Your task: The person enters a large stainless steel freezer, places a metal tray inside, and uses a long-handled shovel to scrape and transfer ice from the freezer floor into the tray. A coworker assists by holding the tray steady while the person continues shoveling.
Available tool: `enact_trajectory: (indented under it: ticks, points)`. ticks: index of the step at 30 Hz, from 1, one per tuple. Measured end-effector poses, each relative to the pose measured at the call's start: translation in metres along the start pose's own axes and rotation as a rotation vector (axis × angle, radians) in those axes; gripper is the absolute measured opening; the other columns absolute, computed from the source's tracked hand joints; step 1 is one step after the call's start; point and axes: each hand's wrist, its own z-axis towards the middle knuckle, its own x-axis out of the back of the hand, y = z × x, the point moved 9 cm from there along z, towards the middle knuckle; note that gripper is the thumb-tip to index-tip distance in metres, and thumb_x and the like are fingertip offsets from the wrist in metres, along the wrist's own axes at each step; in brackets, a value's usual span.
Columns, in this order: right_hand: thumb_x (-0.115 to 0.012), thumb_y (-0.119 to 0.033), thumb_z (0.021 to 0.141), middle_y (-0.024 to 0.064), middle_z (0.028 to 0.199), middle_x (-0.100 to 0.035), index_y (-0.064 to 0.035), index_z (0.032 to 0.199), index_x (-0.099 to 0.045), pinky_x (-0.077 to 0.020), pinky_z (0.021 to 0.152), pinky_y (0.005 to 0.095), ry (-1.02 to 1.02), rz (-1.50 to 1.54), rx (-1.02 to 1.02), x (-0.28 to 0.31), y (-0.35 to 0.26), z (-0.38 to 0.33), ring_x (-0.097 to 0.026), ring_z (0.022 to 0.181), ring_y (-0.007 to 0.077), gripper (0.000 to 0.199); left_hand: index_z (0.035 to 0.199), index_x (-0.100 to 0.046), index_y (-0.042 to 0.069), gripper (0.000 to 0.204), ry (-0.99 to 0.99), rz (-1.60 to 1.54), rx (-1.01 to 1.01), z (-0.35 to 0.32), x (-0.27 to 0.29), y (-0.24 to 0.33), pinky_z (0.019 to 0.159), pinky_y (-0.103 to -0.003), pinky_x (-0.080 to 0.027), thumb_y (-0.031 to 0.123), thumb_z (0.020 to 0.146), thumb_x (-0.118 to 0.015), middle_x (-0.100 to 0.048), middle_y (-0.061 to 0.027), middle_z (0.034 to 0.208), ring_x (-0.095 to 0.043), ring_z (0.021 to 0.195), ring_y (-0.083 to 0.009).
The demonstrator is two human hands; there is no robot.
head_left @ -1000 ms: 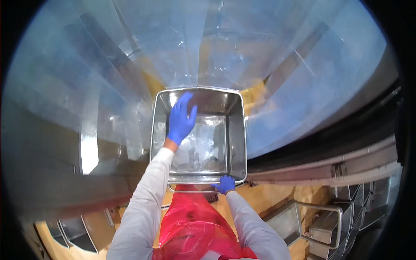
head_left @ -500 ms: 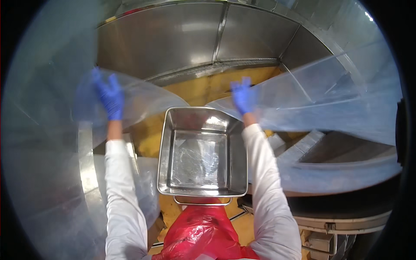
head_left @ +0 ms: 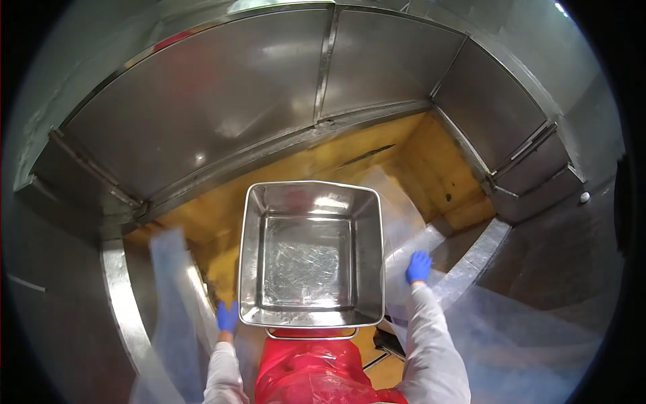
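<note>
A deep rectangular steel bin (head_left: 311,318) with a scratched bottom stands in front of me, a bar handle (head_left: 313,334) on its near side. My left hand (head_left: 227,316), in a blue glove, is low beside the bin's near left corner. Its fingers look apart and it holds nothing I can see. My right hand (head_left: 418,267), gloved in blue, hangs off the bin's right side, fingers loosely stretched out. Blurred clear plastic strips hang on both sides: a left strip (head_left: 176,289) beyond my left hand, and a right strip (head_left: 518,337) past my right forearm.
Ahead, steel wall panels (head_left: 222,87) stand above a worn yellow floor (head_left: 377,145). A curved metal edge (head_left: 121,289) runs down the left and another metal strip (head_left: 474,262) lies at the right. A red apron (head_left: 309,370) covers my front.
Both hands have come down and back from the plastic strips to the bin's sides. The strips have swung back past me, and the wall and yellow floor ahead show more fully.
</note>
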Motion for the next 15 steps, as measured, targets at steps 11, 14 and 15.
enact_trajectory:
  ticks: [11,14,15]
  points:
    - [-0.064,-0.038,0.091,0.0226,0.136,-0.061,-0.0057,0.131,-0.056,-0.0488,0.101,0.0517,-1.127,0.568,-0.494,-0.073,-0.142,-0.132,-0.060,0.124,0.0405,0.052,0.153,-0.015,-0.003,0.115,-0.068,1.001,0.047,0.076,-0.083,0.095,0.103,-0.041,-0.046,0.041,0.072,-0.084,-0.034,-0.0175,0.147,-0.038,0.137,-0.0320]
    - [-0.066,-0.035,0.089,0.0201,0.140,-0.057,-0.0078,0.131,-0.056,-0.0459,0.105,0.0502,-1.190,0.317,-0.441,-0.077,-0.127,-0.175,-0.056,0.131,0.0363,0.051,0.151,-0.015,-0.003,0.109,-0.145,0.844,0.160,0.080,-0.082,0.098,0.102,-0.040,-0.046,0.031,0.071,-0.081,-0.034,-0.0200,0.142,-0.042,0.132,-0.0327]
    - [-0.066,-0.035,0.089,0.0192,0.143,-0.055,-0.0088,0.134,-0.055,-0.0444,0.106,0.0502,-1.197,0.171,-0.406,-0.079,-0.114,-0.191,-0.053,0.133,0.0350,0.054,0.151,-0.015,-0.003,0.107,-0.175,0.820,0.131,0.082,-0.090,0.104,0.102,-0.040,-0.046,0.027,0.070,-0.080,-0.035,-0.0197,0.140,-0.043,0.131,-0.0339]
